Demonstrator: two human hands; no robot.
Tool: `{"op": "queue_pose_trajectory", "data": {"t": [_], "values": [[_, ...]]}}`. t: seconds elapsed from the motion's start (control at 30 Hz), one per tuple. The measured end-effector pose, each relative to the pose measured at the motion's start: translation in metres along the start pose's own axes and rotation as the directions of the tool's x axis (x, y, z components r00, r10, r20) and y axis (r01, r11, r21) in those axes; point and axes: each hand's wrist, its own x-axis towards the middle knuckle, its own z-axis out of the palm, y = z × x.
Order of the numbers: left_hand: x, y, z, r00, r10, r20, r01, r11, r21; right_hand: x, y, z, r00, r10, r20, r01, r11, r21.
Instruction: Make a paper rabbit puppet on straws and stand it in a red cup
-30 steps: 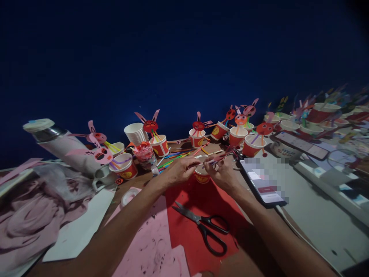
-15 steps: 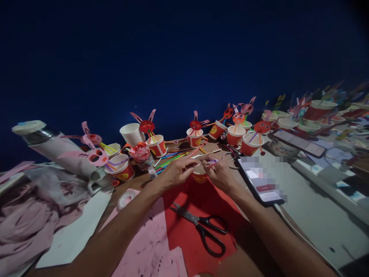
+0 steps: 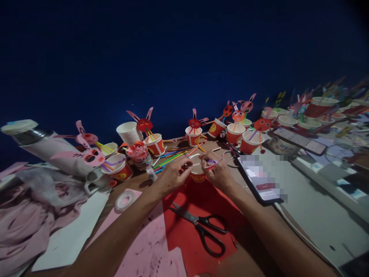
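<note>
Purple shows in our right hand (image 3: 216, 171), whose fingers pinch a thin purple strip (image 3: 212, 162) beside the round red-and-white paper cup (image 3: 198, 177). Our left hand (image 3: 174, 175) curls at the cup's other side; whether its fingertips hold anything, we cannot tell. If our pinch slackens, the strip could drop; a nudge from either hand might tip the light cup. Nearer us, black-handled metal scissors (image 3: 196, 220) lie on the red paper sheet (image 3: 207, 198), tips toward our left wrist: lowering it carelessly risks a jab.
</note>
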Motion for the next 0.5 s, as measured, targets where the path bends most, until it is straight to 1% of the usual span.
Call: {"op": "queue_pose_trajectory", "data": {"t": [0.23,0.37,0.5], "values": [[0.0049,-0.0014,-0.0019,0.999,0.010,0.036,-0.010,1.000,0.009,0.0012,-0.0011,-0.0032,0.999,0.036,0.021,-0.037,0.999,0.040],[0.0066,-0.0012,-0.0038,0.998,-0.005,0.067,0.002,1.000,0.031,0.0023,-0.0020,-0.0045,0.998,0.042,0.049,-0.044,0.998,0.052],[0.0084,0.0005,-0.0057,0.994,0.005,0.106,-0.008,1.000,0.027,0.0021,-0.0023,-0.0034,0.998,0.036,0.051,-0.038,0.998,0.042]]}}
